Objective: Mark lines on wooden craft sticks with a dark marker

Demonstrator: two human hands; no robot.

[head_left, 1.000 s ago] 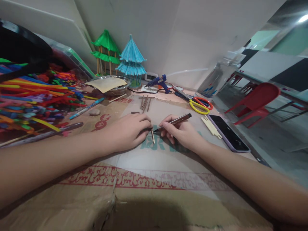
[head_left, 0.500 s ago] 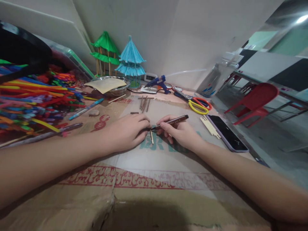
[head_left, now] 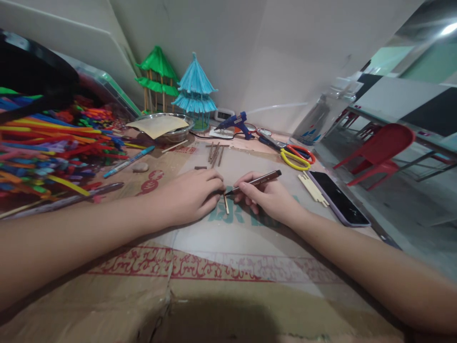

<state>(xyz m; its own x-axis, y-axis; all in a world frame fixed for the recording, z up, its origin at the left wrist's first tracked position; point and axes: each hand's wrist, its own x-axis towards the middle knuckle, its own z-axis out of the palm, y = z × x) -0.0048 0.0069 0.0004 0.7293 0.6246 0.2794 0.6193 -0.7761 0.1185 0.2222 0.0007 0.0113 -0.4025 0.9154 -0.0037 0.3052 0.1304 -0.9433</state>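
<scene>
My right hand (head_left: 266,193) is closed round a brown marker pen (head_left: 262,180), its tip pointing left and down onto a short thin wooden stick (head_left: 226,205). Curled fingers of my left hand (head_left: 202,193) pin the stick's far end against the cardboard surface (head_left: 200,295). The stick's near part is pale, and its far part looks dark beside the fingertips. Beyond my hands lie several brown sticks (head_left: 215,153). A short dark piece (head_left: 200,167) rests just behind my left hand. Several pale sticks (head_left: 313,189) lie to the right of my right hand.
A phone (head_left: 339,197), scissors (head_left: 294,157) and a clear bottle (head_left: 321,116) stand or lie on the right. At the back are a blue glue gun (head_left: 235,124), a metal bowl (head_left: 178,136) and blue (head_left: 194,88) and green (head_left: 157,71) pavilion models. Pipe cleaners (head_left: 53,147) heap up left.
The marker's tip has shifted very slightly along the stick. Both hands keep nearly the same place and grip, and the whole view has moved a few pixels.
</scene>
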